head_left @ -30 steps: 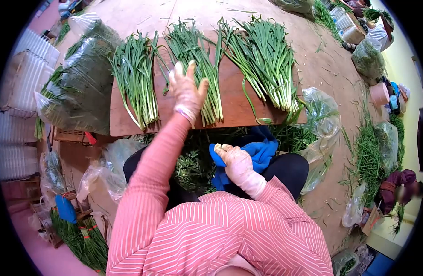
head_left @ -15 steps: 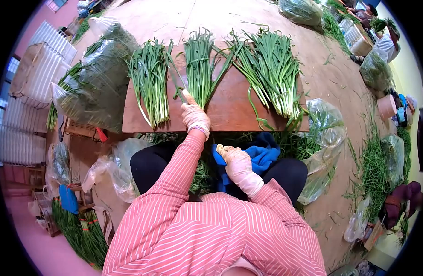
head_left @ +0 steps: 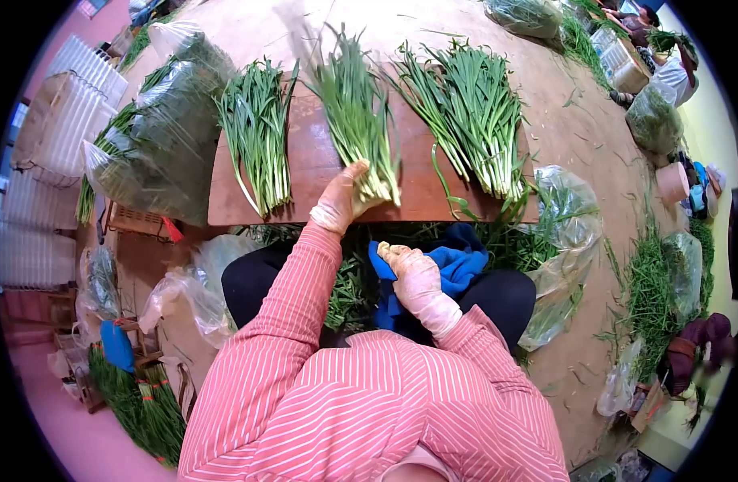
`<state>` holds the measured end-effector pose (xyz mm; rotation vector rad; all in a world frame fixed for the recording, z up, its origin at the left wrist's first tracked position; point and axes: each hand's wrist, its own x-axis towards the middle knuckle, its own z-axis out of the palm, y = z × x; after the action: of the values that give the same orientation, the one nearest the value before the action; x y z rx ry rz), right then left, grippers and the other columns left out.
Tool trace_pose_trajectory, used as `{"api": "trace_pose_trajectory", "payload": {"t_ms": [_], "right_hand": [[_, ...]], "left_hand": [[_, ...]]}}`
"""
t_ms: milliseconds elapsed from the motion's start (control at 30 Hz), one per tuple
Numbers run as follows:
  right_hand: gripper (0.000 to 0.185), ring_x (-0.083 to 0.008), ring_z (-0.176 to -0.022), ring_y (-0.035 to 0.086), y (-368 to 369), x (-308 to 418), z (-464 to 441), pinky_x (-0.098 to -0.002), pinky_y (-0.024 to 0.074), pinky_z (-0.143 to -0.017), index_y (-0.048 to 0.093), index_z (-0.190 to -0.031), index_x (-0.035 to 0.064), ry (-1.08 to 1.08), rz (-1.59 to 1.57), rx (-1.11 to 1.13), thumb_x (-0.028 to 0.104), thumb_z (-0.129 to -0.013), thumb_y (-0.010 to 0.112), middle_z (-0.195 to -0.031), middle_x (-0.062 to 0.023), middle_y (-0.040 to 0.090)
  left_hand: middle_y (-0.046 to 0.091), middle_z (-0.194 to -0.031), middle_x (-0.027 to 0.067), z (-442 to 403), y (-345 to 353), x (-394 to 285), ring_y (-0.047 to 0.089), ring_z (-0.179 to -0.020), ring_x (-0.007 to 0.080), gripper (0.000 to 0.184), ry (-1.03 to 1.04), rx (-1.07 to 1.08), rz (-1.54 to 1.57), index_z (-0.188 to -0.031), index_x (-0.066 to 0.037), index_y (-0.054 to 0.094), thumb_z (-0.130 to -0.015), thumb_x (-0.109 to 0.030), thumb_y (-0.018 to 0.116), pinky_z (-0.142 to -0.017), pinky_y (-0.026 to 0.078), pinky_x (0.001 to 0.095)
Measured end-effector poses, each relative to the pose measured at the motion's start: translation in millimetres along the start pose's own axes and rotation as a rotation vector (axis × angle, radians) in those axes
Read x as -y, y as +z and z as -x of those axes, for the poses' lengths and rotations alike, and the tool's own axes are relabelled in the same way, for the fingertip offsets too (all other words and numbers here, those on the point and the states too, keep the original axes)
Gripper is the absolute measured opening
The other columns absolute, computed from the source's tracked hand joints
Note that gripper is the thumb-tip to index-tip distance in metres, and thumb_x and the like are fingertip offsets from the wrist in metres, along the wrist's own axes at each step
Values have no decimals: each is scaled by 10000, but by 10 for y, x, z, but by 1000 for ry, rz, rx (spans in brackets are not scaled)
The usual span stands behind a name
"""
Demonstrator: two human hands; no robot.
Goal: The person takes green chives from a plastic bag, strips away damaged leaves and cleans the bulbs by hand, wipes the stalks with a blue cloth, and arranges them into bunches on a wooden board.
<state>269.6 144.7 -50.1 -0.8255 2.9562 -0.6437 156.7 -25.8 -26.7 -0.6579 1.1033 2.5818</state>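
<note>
My left hand (head_left: 346,193), in a pale glove, is closed round the white stem ends of the middle bundle of green stalks (head_left: 354,120), whose leaf tips are blurred. Beneath it lies a brown wooden board (head_left: 304,173). To the left on the board rests another bundle (head_left: 256,132), and a wider pile of stalks (head_left: 481,120) lies to the right. My right hand (head_left: 417,281), gloved too, is closed near my lap beside a blue cloth (head_left: 459,261); whether its fingers pinch anything is too small to tell.
A large plastic bag of greens (head_left: 172,132) stands left of the board. Clear plastic (head_left: 562,241) with loose leaves lies at the right. Loose greens (head_left: 648,281) cover the floor farther right, near a person in dark red (head_left: 694,353). Crates (head_left: 43,201) are stacked at far left.
My left hand has gone from open above the middle bundle to gripping its stem ends. That bundle's leaves have swung and blurred. My right hand has stayed by the blue cloth.
</note>
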Motion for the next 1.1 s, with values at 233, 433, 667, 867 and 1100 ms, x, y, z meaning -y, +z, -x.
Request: {"api": "trace_pose_trajectory", "payload": {"t_ms": [233, 433, 667, 867, 1100], "right_hand": [[439, -265, -938, 598, -326, -60, 26, -363, 485, -806, 582, -1162, 123, -7, -272, -49, 45, -729, 592, -1104, -94, 612], [488, -266, -984, 591, -981, 91, -587, -354, 471, -852, 582, -1167, 114, 30, -151, -384, 8, -692, 618, -1092, -81, 612], [484, -176, -755, 578, 84, 94, -1358, -331, 477, -569, 470, -1289, 194, -78, 673, -42, 84, -818, 492, -1323, -64, 481], [437, -205, -758, 604, -177, 129, -436, -324, 510, -591, 508, -1231, 158, -108, 433, 451, 113, -800, 565, -1069, -66, 541], [444, -197, -714, 580, -694, 202, -1336, -330, 492, -562, 512, -1214, 135, 38, 465, -125, 81, -775, 553, -964, -36, 567]], "left_hand": [[630, -709, 101, 203, -317, -389, 612, -612, 240, 483, 195, -314, -1387, -837, -25, 626, -882, -498, 539, -600, 494, 338], [502, -1308, 84, -528, -258, -585, 427, -1235, 321, 307, 1001, 118, -1837, -1171, -213, 585, -873, -286, 584, -1046, 318, 430], [286, -1475, 89, -921, -446, -461, 251, -1330, 424, 502, 978, 305, -2104, -1375, -314, 386, -886, -300, 504, -1103, 203, 492], [276, -1466, 149, -803, -481, -555, 258, -1315, 449, 526, 1026, 373, -2117, -1418, -274, 303, -916, -217, 449, -1103, 214, 491], [279, -1467, 138, -822, -485, -559, 247, -1323, 447, 565, 1037, 426, -2068, -1417, -275, 303, -892, -193, 495, -1100, 222, 502]]}}
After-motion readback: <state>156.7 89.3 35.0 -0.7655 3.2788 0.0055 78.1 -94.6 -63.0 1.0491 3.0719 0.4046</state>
